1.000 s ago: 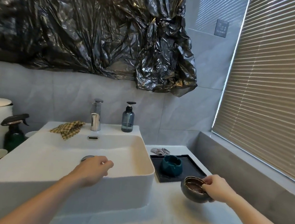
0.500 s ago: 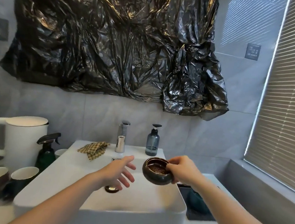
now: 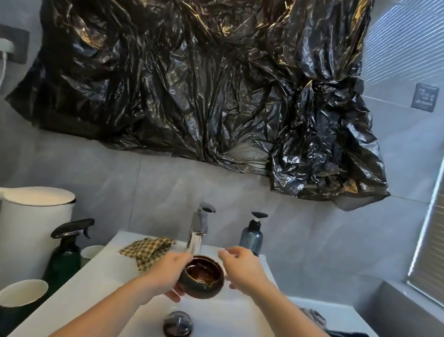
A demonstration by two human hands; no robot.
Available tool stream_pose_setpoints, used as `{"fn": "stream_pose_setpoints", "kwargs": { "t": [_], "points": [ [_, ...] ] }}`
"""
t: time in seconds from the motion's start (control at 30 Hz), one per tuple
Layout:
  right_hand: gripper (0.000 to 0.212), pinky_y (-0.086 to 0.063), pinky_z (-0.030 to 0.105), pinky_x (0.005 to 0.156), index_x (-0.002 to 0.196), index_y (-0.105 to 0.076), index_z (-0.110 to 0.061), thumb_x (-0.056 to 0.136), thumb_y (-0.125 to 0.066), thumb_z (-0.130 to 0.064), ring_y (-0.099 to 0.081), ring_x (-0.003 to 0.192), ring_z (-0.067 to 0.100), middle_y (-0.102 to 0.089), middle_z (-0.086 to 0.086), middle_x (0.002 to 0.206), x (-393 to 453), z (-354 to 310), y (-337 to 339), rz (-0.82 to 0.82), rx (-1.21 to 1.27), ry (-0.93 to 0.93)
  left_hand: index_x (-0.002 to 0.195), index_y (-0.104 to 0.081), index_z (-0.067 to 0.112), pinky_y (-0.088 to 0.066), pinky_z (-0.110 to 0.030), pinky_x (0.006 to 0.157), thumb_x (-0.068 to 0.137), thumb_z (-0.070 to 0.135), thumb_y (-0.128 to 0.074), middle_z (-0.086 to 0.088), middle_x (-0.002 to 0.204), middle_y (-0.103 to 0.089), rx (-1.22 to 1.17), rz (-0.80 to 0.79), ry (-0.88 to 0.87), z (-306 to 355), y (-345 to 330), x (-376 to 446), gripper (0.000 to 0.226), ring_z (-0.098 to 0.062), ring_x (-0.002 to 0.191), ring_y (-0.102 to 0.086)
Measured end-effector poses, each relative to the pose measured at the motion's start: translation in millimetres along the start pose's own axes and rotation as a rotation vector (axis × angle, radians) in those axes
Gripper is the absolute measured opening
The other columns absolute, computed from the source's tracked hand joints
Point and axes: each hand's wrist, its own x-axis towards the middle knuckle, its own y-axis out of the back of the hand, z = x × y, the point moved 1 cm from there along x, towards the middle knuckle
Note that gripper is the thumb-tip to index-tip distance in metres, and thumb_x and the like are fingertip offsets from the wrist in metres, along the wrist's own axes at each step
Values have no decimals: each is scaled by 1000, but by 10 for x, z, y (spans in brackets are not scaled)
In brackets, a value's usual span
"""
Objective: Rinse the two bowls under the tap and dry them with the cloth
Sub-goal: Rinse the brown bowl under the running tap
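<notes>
The brown bowl (image 3: pixel 202 276) sits low in the frame's centre, over the white sink (image 3: pixel 228 327) and below the tap (image 3: pixel 199 229). The left hand (image 3: pixel 167 273) grips its rim. The right hand (image 3: pixel 241 271) hovers beside it, fingers loosely spread. The checked cloth (image 3: pixel 146 250) lies left of the tap.

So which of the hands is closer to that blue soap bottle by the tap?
The right hand. It hovers open just in front of the soap bottle, fingertips near its base. The left hand is farther off, holding the brown bowl under the tap.
</notes>
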Motion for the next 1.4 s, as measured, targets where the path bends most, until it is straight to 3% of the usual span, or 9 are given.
{"fn": "stream_pose_setpoints", "kwargs": {
  "t": [0.1,0.2,0.3,0.43,0.53,0.97,1.1,1.27,1.4],
  "points": [
    [50,-50,29,89,144,-54,-23,99,-56,-46,-63,102,14,-66,-6,116,245,-211,59,161,35,127,110,-71,17,-61,-33,55,113,41,-39,-15,86,-76,33,61,16,-192,25,107,40,-15,57,-67],
    [48,-52,25,80,145,-52,-25,100,-61,-40,-61,88,4,-63,-12,100,490,-402,29,195,116,252,118,-68,17,-61,-33,53,113,41,-37,-17,89,-75,43,127,16,-278,61,186,39,-17,57,-68],
    [40,-57,32,91,141,-60,-28,101,-62,-33,-65,92,6,-69,-5,111,646,-466,-88,236,88,366,122,-66,17,-59,-31,52,113,39,-35,-14,85,-74,61,169,23,-293,65,192,40,-18,58,-69],
    [27,-60,32,80,127,-72,-33,103,-59,-33,-68,81,7,-76,-5,109,702,-414,-190,310,63,432,108,-68,14,-58,-32,49,111,35,-39,-13,81,-72,160,197,-12,-317,74,167,36,-15,50,-67],
    [29,-60,37,85,127,-72,-33,104,-57,-38,-69,94,11,-76,-7,114,721,-420,-185,335,34,440,95,-67,6,-58,-38,50,106,34,-44,-13,72,-68,232,207,-31,-347,70,174,38,-21,48,-69],
    [35,-58,44,95,133,-68,-33,102,-57,-45,-71,101,16,-75,-8,115,781,-601,-159,308,121,325,91,-66,14,-60,-37,60,108,36,-37,-9,77,-72,387,219,-37,-346,67,186,40,-16,54,-71],
    [36,-54,31,88,136,-63,-29,100,-61,-36,-65,90,3,-67,-11,112,478,-321,-217,369,287,257,90,-63,16,-57,-33,54,109,34,-35,-7,79,-72,414,224,-29,-322,80,158,39,-15,55,-71],
    [39,-54,38,96,138,-55,-25,101,-56,-35,-62,103,15,-63,0,127,183,303,-465,158,111,29,88,-61,15,-57,-37,62,109,31,-35,-5,78,-69,470,218,-41,-291,88,68,37,-19,67,-73],
    [42,-57,39,92,126,-62,-32,99,-44,-59,-67,95,14,-75,-3,103,28,530,-573,31,2,-39,101,-62,7,-54,-30,53,112,28,-38,-6,71,-65,431,191,-76,-306,101,54,34,-25,59,-67]
  ]
}}
